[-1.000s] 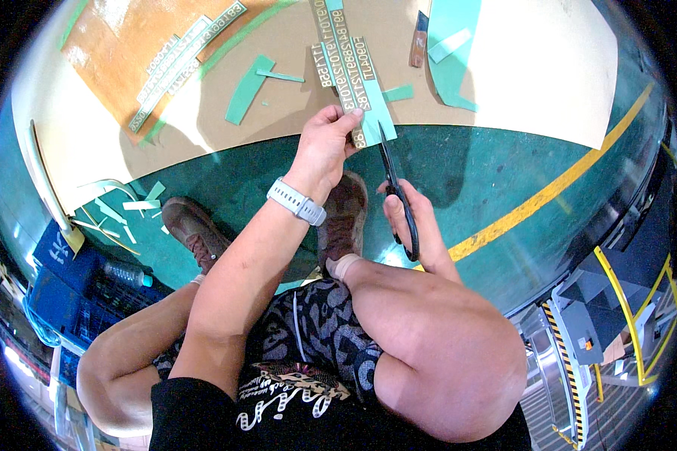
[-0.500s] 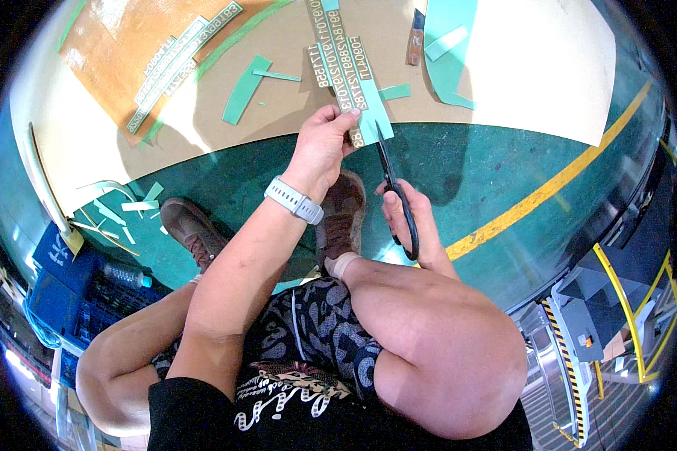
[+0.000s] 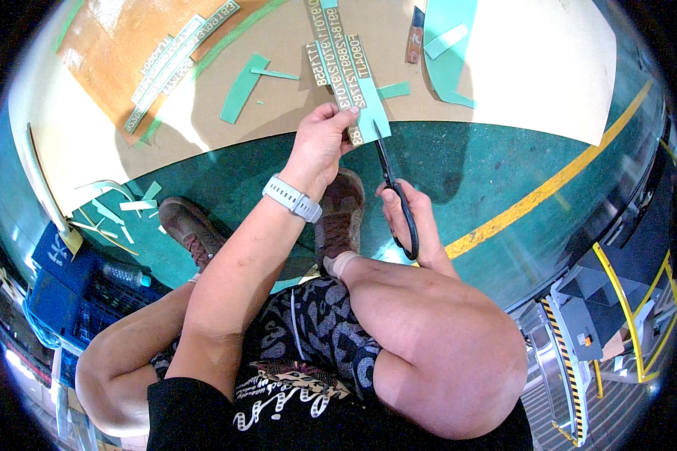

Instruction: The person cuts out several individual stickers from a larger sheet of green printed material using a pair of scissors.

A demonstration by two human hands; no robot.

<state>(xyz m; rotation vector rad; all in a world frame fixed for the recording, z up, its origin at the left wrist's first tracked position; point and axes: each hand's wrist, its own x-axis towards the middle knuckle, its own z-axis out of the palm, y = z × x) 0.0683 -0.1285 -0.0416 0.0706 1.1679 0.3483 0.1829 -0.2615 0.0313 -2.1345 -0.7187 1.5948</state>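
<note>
Crouching on a green floor (image 3: 474, 173) at the edge of a large tan cardboard sheet (image 3: 504, 68). Pinching a green strip of cut-out numerals (image 3: 357, 98) between thumb and fingers of the left hand (image 3: 323, 143), fingers clamped on its near end, the strip lying at the sheet's edge. Gripping black scissors (image 3: 395, 195) in the right hand (image 3: 417, 222), fingers closed through the handles, blades pointing up toward the strip and meeting its lower right edge. Wearing a pale wristwatch (image 3: 293, 199) on the left wrist. Sitting among green offcuts (image 3: 241, 90) on the cardboard, with another numeral strip (image 3: 180, 60) lying farther left and brown shoes (image 3: 338, 218) planted below.
</note>
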